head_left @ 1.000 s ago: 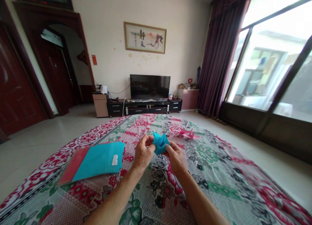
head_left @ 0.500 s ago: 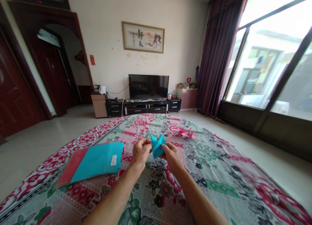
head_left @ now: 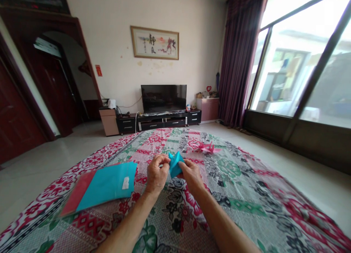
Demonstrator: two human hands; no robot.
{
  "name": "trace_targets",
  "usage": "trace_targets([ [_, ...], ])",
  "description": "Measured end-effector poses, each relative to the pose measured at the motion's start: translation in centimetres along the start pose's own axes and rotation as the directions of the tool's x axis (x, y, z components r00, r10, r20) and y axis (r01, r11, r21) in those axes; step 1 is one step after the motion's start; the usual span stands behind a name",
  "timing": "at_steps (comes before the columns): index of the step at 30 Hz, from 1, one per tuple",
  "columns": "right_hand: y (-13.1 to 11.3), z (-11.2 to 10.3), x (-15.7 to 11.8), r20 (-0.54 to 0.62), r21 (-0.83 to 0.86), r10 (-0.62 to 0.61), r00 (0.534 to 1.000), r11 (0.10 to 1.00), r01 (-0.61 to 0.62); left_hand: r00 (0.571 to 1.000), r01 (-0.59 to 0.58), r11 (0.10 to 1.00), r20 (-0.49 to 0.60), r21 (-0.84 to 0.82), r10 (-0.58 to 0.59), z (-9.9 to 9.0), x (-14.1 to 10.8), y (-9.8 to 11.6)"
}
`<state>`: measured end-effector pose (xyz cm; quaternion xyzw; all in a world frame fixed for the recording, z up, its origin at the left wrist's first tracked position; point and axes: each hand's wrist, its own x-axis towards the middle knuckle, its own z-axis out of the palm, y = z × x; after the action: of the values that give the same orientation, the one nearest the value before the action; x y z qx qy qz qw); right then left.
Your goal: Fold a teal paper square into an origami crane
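A small folded piece of blue paper (head_left: pixel 175 165) is held up between my two hands, over the middle of the patterned cloth. My left hand (head_left: pixel 158 172) pinches its left edge between thumb and fingers. On the other side, my right hand (head_left: pixel 191 174) grips the right part, with the thumb on top and the fingers partly hidden behind. To the left lies a clear packet of blue and red paper sheets (head_left: pixel 109 185) with a white label. Pink folded paper figures (head_left: pixel 210 148) stand beyond my right hand.
The flowered cloth (head_left: pixel 236 205) covers the rounded surface under my hands. Farther off, a television (head_left: pixel 163 98) stands on a low black cabinet (head_left: pixel 175 123). Purple curtains (head_left: pixel 236 63) and a large window are at the right.
The whole view has shifted slightly, with the room appearing farther left. Both hands still hold the blue paper, which looks turned a little and narrower.
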<state>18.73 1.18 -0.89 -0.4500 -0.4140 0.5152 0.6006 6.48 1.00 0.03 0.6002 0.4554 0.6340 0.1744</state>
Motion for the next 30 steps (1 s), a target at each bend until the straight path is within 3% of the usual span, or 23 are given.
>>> trace_targets([
  [7, 0.2, -0.1, 0.1, 0.009, 0.011, 0.003, 1.0, 1.0, -0.003, 0.997, -0.004, 1.0, 0.076, 0.017, 0.003, -0.1, 0.0, 0.2],
  [15, 0.3, -0.6, 0.4, 0.055, 0.194, 0.03, 0.998, 0.98, -0.04, 0.987, 0.137, 0.99, 0.091, -0.044, -0.133, -0.9, -0.3, 0.8],
  [18, 0.0, -1.0, 0.5, 0.153, 0.261, 0.061, 0.986, 0.96, -0.099, 0.982, 0.175, 0.977, 0.084, -0.118, -0.166, -0.9, -0.3, 1.3],
  [22, -0.2, -1.5, 0.3, 0.345, 0.345, 0.086, 0.934, 0.915, -0.212, 0.982, 0.175, 0.967, 0.111, -0.188, -0.156, -0.8, -0.2, 2.3],
  [25, -0.2, -1.6, 0.1, 0.378, 0.306, 0.061, 0.924, 0.934, -0.187, 0.98, 0.158, 0.976, 0.141, -0.15, -0.137, -0.9, 0.0, 3.3],
  [30, -0.3, -1.7, -0.1, 0.365, 0.25, -0.023, 0.931, 0.965, -0.074, 0.95, 0.231, 0.969, 0.235, -0.083, -0.206, -1.1, 0.3, 4.3],
])
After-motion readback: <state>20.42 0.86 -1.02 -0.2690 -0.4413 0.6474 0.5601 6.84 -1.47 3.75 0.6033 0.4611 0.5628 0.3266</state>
